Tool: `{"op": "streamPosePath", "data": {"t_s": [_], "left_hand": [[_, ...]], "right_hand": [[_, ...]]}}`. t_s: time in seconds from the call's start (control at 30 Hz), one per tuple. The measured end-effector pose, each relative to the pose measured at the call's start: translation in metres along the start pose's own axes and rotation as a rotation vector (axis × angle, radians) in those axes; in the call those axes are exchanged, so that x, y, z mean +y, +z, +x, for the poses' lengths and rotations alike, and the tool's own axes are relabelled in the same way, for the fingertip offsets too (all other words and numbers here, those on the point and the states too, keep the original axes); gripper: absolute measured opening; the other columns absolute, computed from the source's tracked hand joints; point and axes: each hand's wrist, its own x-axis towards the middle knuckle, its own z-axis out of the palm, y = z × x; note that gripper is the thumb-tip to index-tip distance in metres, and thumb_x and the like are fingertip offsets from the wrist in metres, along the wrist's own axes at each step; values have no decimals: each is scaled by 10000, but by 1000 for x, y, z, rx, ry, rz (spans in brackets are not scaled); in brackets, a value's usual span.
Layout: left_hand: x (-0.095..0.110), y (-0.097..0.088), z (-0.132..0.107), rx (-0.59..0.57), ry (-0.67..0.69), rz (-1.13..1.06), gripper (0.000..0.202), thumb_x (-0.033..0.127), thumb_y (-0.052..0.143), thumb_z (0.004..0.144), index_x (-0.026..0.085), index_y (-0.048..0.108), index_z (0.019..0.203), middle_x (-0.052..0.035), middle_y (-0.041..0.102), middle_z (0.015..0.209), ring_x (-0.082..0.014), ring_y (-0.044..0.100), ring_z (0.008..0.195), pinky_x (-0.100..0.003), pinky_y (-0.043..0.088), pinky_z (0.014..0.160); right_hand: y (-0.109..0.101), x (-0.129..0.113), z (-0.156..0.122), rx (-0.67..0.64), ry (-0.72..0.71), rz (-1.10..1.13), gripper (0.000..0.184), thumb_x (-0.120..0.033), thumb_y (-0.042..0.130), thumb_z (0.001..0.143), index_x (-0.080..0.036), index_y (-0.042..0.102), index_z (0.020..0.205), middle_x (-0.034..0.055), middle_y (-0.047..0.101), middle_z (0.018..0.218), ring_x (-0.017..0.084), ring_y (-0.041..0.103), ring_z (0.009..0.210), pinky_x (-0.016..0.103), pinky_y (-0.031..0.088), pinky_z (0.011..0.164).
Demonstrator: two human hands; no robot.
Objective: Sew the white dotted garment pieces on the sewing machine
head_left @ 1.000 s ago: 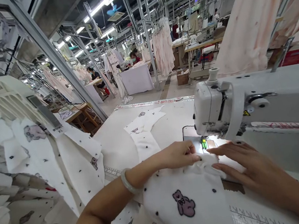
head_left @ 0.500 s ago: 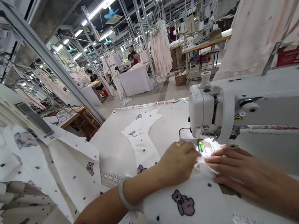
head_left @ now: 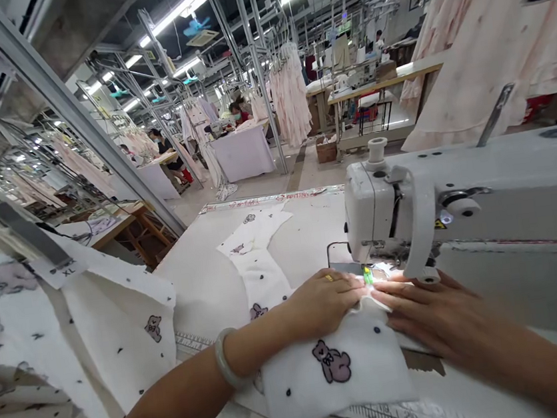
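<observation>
A white fabric piece [head_left: 361,367] printed with a brown bear and dark dots lies under my hands, its top edge at the lit needle area of a white sewing machine [head_left: 502,190]. My left hand [head_left: 322,301], a bangle at its wrist, rests on the fabric left of the presser foot with fingers stretched forward; its thumb is hidden. Just right of the foot, my right hand [head_left: 425,306] lies flat on the cloth, fingers extended. A small green-yellow part [head_left: 367,275] shows between the fingertips. The needle itself is too small to make out.
Another bear-print piece [head_left: 262,268] lies on the table to the left. Hanging bear-print pieces with an XL tag [head_left: 68,271] crowd the left side. A printed ruler [head_left: 397,417] runs along the front. Pink garments [head_left: 497,56] hang behind the machine; people sit farther back.
My left hand's fingers have gone from bunched together to stretched flat on the cloth. My right fingertips have come closer to the left ones. The whole view has shifted slightly.
</observation>
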Motion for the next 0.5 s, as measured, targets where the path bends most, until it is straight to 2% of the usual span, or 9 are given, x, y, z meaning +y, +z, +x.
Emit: {"op": "streamPosePath", "data": {"t_s": [0.17,0.33,0.5], "left_hand": [[-2,2,-1,9,-9,-25,351,152,439,1066,127,626,1362,-112,650,1455,-202,591,1378,-376,450,1171],[-6,2,0,24,16,-48,345,141,455,1057,114,630,1353,-127,678,1412,-209,594,1375,-399,462,1168],[-15,5,3,15,69,-44,351,97,445,1037,73,629,1336,-144,690,1386,-230,591,1379,-402,458,1173]], "right_hand": [[0,1,-4,-28,28,18,356,-410,492,1091,-274,624,1393,1,769,1254,200,746,1071,389,457,969],[-1,4,-10,-28,54,64,397,-426,490,1096,-305,567,1467,-9,763,1266,204,747,1078,411,438,1087],[2,5,-15,-68,96,102,379,-431,513,1087,-324,590,1442,-26,755,1283,217,746,1087,451,418,1145]]}}
